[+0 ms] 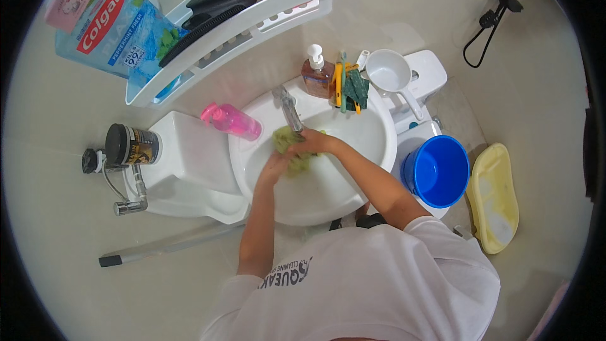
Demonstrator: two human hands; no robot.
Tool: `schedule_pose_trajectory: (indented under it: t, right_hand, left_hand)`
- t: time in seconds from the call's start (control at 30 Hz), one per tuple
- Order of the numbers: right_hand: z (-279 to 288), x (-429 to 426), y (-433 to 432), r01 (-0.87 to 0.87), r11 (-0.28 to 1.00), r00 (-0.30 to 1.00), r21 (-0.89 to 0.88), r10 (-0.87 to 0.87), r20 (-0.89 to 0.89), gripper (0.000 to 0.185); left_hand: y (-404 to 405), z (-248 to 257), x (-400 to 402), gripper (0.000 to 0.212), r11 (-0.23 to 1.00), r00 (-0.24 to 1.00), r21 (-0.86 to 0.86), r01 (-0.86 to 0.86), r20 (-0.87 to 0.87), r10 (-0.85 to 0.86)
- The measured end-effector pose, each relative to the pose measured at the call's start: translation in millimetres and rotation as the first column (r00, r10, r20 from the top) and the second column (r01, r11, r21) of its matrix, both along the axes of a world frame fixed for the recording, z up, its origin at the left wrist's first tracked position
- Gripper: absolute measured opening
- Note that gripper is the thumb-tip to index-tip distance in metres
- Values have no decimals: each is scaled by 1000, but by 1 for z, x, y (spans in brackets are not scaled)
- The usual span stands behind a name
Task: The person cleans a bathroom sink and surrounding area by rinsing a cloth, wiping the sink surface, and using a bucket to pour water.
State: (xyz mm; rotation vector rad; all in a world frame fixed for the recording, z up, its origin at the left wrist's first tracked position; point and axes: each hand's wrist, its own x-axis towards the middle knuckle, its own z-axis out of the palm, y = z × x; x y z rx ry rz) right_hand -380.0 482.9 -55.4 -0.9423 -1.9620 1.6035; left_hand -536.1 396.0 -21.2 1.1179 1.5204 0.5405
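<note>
Under the chrome tap point(289, 110) of a white washbasin point(326, 199), both my hands are on a yellow-green cloth point(299, 165). My left hand point(275, 166) grips its lower left part. My right hand point(313, 142) lies over the cloth from the right, just below the spout, with its fingers closed into the folds. Parts of the cloth bulge out above and below my fingers. Whether water is running cannot be made out. A pink pump bottle point(234, 121) stands on the basin's left rim. At the back right rim is a clear pump bottle of brownish liquid point(318, 73).
Beside that bottle, a holder carries toothbrushes and a dark green cloth point(356, 89). A white dipper point(389, 71) and a blue bucket point(440, 170) rest on the toilet at right. Overhead hangs a white shelf point(232, 23) with a mouthwash bottle point(113, 28). A yellow baby bathtub point(494, 199) leans at far right.
</note>
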Motion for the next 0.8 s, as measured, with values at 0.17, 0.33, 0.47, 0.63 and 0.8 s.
schedule_pose_trajectory:
  t: [0.17, 0.33, 0.47, 0.63, 0.8]
  right_hand:
    - [3, 47, 3, -191, 979, 944, -76, 205, 259, 53]
    - [0, 36, -14, -23, 782, 817, -623, -344, -463, 32]
    - [15, -18, -63, 271, 892, 863, -361, -391, -321, 24]
    - [34, -30, -46, 479, 846, 825, 233, -525, 207, 30]
    - [-2, -1, -8, 626, 755, 731, 196, -655, 188, 23]
  left_hand:
    - [1, 33, -13, 53, 920, 666, 1, -392, 690, 283]
    - [4, -19, -5, 67, 906, 378, -358, -226, 825, 421]
    - [15, -98, 26, 60, 732, 281, -552, -400, 686, 671]
    - [33, -153, 35, 48, 779, 369, -280, -561, 758, 538]
    - [43, -80, 74, 35, 695, 322, -478, -537, 645, 693]
